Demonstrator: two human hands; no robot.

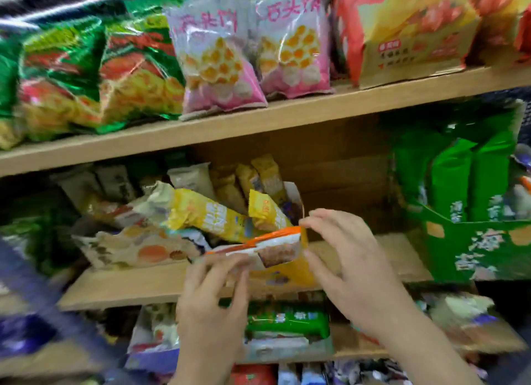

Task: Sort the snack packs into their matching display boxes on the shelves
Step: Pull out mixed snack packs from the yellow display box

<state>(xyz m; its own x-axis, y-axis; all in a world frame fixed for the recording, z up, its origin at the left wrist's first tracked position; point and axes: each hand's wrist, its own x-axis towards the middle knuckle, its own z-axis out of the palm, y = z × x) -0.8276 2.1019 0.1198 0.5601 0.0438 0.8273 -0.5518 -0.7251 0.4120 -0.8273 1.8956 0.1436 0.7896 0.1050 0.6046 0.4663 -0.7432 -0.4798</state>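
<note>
Up and left of the yellow box (287, 274) we see green bags (63, 77) on the top shelf. Heavy motion blur there, so the print is unreadable.
Just left of the box is a cream box (138, 249) with egg artwork, on the same shelf (143, 284).
Left grip (212, 295) is in front of the box's left corner. The fingers are curled up and pinch the left end of the pack (258, 245).
Straight above the box, one shelf up, are pink bags (218, 59).
The pack is orange and white. It's held across the box's open top, right end higher, and sits between both grips. We can't tell whether it touches the box.
Yellow packs (207, 215) stick out of the box behind it, leaning left.
Below the box, a green pack (287, 318) lies on the next shelf down.
Right grip (347, 258) is at the box's right side. Index finger on top and thumb underneath pinch the pack's right end, and the other fingers are spread loose.
Up and right of the box are red bags (408, 31).
Right of the box, well apart, a green box (474, 241) holds upright green packs.
</note>
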